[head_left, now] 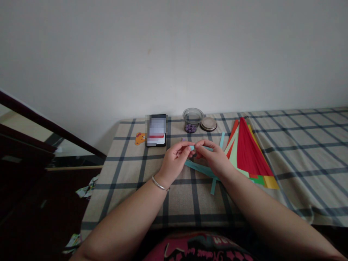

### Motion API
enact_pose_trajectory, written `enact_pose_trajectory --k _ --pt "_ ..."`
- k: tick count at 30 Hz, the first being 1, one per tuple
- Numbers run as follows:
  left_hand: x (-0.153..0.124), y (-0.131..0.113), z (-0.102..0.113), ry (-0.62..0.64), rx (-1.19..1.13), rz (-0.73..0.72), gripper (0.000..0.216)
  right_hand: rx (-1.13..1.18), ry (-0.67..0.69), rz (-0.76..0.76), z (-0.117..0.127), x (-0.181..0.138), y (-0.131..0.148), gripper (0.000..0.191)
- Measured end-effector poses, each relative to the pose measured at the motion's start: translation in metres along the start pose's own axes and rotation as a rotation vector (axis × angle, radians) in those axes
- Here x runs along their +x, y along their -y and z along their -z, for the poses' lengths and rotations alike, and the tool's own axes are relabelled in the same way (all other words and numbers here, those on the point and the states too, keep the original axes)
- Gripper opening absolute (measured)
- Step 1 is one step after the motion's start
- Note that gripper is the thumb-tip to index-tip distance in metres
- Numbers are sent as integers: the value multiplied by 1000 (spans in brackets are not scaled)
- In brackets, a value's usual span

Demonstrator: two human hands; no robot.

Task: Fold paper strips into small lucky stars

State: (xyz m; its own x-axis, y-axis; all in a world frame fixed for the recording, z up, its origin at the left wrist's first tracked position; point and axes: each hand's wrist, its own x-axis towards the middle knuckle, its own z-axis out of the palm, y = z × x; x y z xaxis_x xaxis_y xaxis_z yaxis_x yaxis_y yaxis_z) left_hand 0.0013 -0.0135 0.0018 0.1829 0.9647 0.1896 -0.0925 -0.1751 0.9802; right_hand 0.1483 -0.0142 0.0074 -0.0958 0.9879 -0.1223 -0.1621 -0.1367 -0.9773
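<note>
My left hand [176, 155] and my right hand [210, 154] meet above the table, fingertips pinched close together. Between them is a narrow light-blue paper strip [192, 148], its end folded small at the left fingers and its tail running behind the right fingers. More light-blue strips [199, 168] lie on the cloth beneath my right hand. To the right, a fan of coloured paper strips [252, 152], red on top with green, orange and yellow below, rests partly behind my right forearm.
A clear plastic cup [193, 119] with small purple pieces stands near the wall, its round lid [208, 124] beside it. A phone [157, 130] with a blurred screen and an orange bear cutout [140, 139] are at the left. A checked cloth [130, 174] covers the table.
</note>
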Motion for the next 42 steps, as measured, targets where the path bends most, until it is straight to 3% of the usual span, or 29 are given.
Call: enact_pose_trajectory --k 13,23,32,37,42 --pt "1 -1 -1 -9 -70 40 24 72 46 -9 1 2 -3 26" --pt "2 2 2 85 -85 12 26 192 162 -26 3 3 -6 24" --pt "2 0 4 157 62 -119 33 176 257 -20 1 3 -2 25" --pt "0 -2 2 145 126 -154 31 182 226 -20 1 4 -3 27" --pt "-2 -2 2 100 169 -180 27 143 109 31 -1 5 -2 25"
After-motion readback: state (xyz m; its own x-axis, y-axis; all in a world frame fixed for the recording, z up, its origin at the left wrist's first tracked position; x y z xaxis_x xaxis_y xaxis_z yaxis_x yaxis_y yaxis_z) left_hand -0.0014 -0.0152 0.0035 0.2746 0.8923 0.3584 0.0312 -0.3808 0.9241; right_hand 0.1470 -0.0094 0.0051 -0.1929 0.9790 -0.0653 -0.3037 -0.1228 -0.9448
